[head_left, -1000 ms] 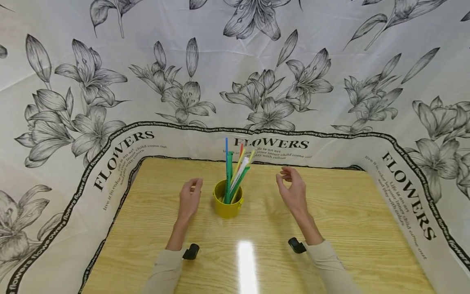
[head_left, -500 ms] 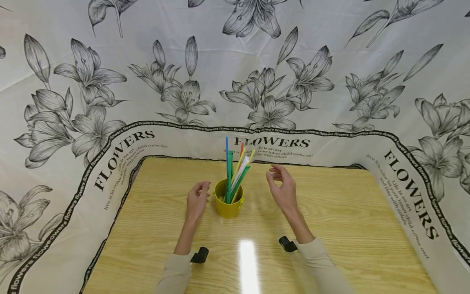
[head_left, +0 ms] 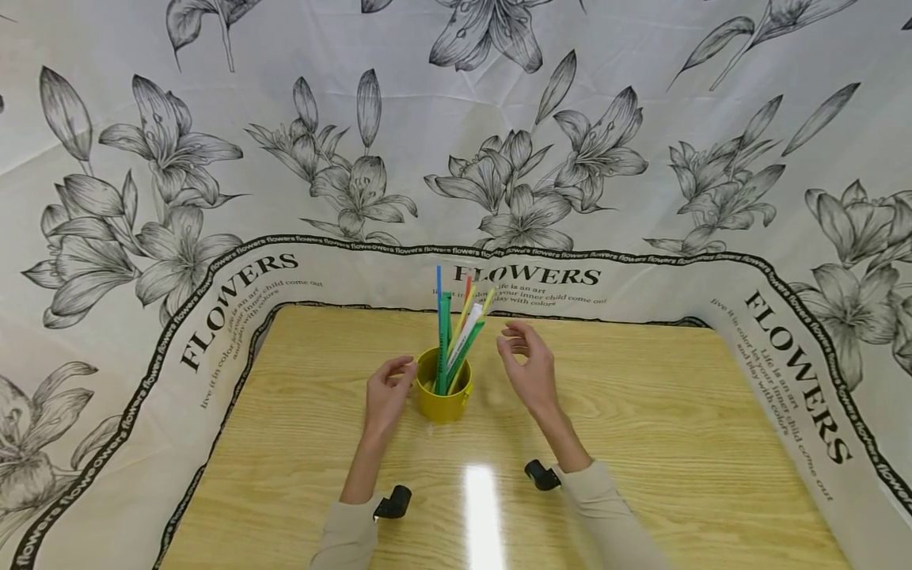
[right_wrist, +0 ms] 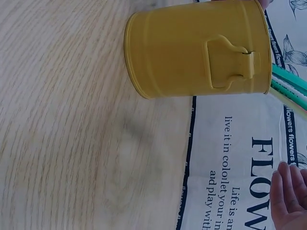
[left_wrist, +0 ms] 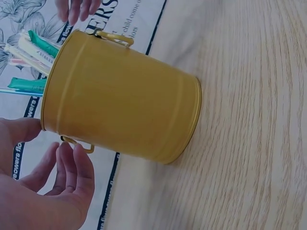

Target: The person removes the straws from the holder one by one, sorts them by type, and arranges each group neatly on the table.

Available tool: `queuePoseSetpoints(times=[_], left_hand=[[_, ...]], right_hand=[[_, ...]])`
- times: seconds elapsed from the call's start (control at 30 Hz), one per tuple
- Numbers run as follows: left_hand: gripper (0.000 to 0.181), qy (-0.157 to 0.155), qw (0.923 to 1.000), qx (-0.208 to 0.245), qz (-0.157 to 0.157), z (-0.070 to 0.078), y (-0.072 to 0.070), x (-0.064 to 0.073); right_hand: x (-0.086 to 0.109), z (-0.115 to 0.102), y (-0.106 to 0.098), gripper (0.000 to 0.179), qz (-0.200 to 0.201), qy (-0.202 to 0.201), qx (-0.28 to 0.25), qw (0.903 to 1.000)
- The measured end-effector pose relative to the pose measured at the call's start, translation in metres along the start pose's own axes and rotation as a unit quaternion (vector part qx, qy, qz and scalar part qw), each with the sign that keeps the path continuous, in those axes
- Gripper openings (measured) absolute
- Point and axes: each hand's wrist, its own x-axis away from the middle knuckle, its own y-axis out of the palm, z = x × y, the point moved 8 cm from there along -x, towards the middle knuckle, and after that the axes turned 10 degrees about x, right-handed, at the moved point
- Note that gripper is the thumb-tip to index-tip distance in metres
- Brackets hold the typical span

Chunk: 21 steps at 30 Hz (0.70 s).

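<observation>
A yellow metal bucket [head_left: 443, 409] with small side handles stands upright on the table, holding several thin straws [head_left: 456, 348] in blue, red, yellow, green and white. My left hand [head_left: 387, 400] is right at its left side. In the left wrist view the thumb [left_wrist: 24, 129] reaches the bucket's rim, and the bent fingers [left_wrist: 79, 165] lie close by a side handle [left_wrist: 81, 144]. To the right of the bucket, my right hand [head_left: 530, 368] hovers apart from it with loosely bent fingers and nothing held.
The wooden table [head_left: 684, 427] has a bright light reflection [head_left: 483, 514] in front of the bucket. A white cloth [head_left: 513, 198] printed with flowers and lettering closes off the back and both sides. Black wrist cameras [head_left: 543, 475] sit at both cuffs.
My left hand has moved right, up to the bucket's side. My right hand has moved left, nearer to the straws. The bucket and straws have stayed in place.
</observation>
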Motion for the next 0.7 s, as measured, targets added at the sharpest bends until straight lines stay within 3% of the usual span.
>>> queuePoseSetpoints(times=[0.17,0.27,0.47,0.6,0.7], left_hand=[[0.028,-0.013,0.9993,0.035,-0.008,-0.005,0.002,0.001],[0.03,-0.022,0.9984,0.05,-0.016,-0.006,0.004,0.002],[0.033,-0.034,0.9975,0.059,-0.018,-0.005,0.005,0.005],[0.035,-0.05,0.995,0.083,-0.023,-0.008,0.006,0.005],[0.036,-0.067,0.9919,0.104,-0.027,-0.009,0.007,0.005]], right_hand=[[0.003,-0.03,-0.001,0.03,-0.023,0.0,-0.01,0.9997],[0.003,-0.036,0.001,0.029,-0.032,0.001,-0.019,0.9993],[0.0,-0.021,0.017,0.031,-0.044,0.008,-0.041,0.9981],[-0.001,-0.003,0.029,0.032,-0.053,0.022,-0.062,0.9964],[-0.001,-0.001,0.033,0.033,-0.062,0.03,-0.07,0.9952]])
